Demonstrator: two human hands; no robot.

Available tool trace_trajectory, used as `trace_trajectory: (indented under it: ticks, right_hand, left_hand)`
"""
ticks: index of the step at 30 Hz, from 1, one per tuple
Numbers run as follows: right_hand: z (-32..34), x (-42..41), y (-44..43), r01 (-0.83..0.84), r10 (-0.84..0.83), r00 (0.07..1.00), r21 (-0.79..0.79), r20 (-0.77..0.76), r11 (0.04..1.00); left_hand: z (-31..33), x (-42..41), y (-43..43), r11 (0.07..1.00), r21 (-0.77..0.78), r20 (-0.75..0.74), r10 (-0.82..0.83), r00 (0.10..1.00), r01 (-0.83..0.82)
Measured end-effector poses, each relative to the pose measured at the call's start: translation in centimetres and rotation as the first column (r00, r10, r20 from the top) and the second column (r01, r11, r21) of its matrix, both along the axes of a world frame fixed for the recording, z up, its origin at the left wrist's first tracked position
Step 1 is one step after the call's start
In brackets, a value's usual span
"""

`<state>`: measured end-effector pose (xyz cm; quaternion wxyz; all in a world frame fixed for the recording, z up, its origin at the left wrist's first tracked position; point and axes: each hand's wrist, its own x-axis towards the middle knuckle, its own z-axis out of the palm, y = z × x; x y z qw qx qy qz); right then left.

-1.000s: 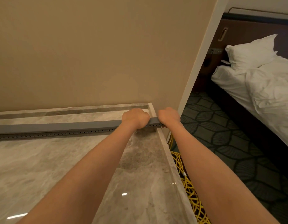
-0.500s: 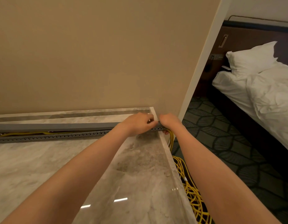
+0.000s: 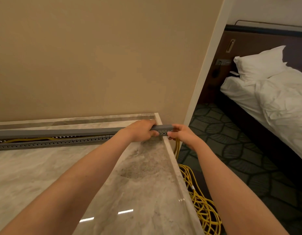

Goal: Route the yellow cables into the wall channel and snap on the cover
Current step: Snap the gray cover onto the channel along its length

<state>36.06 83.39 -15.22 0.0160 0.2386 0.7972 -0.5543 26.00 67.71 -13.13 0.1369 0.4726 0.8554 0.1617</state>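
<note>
— What's going on over at the wall?

— A person is leaning over the marble table (image 3: 146, 192), both bare arms stretched toward its far right corner. A long grey channel (image 3: 50, 143) with a row of small holes along its side lies across the table near the beige wall (image 3: 96, 56).

— And the cover?

— The grey cover (image 3: 62, 132) sits above the channel. Off to the left it stands lifted, with a dark gap under it. At the right end it looks closer to the channel, but the hands hide the join, so I can't tell whether it is seated there.

— What are the hands doing?

— The left hand (image 3: 141, 131) is closed over the cover near its right end, fingers curled over the top and thumb underneath. The right hand (image 3: 180, 135) pinches the very end of the strip, just past the table's edge, fingertips on the grey end piece.

— Where are the yellow cables?

— Some yellow cable (image 3: 28, 139) shows inside the channel through that gap on the left. At the right end the yellow cables (image 3: 177, 146) drop out beneath the right hand, down the side of the table, into a loose tangled heap (image 3: 202, 207) on the patterned carpet (image 3: 240, 158).

— Anything else nearby?

— Past the wall's white corner trim (image 3: 204, 68) there's a bed (image 3: 274, 102) with rumpled white sheets and a white pillow (image 3: 260, 63) against a dark headboard.
</note>
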Motion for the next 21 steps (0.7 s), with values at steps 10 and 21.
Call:
trace_trajectory:
  ticks: [10,21]
  right_hand:
    - [0.0,-0.5,0.2,-0.009,0.009,1.000,0.030,-0.016,0.999]
    - [1.4,-0.7,1.4,-0.123,0.133,0.985,-0.093,0.111,0.988]
  left_hand:
    - [-1.2,0.1,-0.2,0.984,-0.154,-0.314,-0.136,0.939,0.091]
    - [-4.2,-0.5,-0.3,0.979,-0.087,-0.780,-0.183,0.599,0.185]
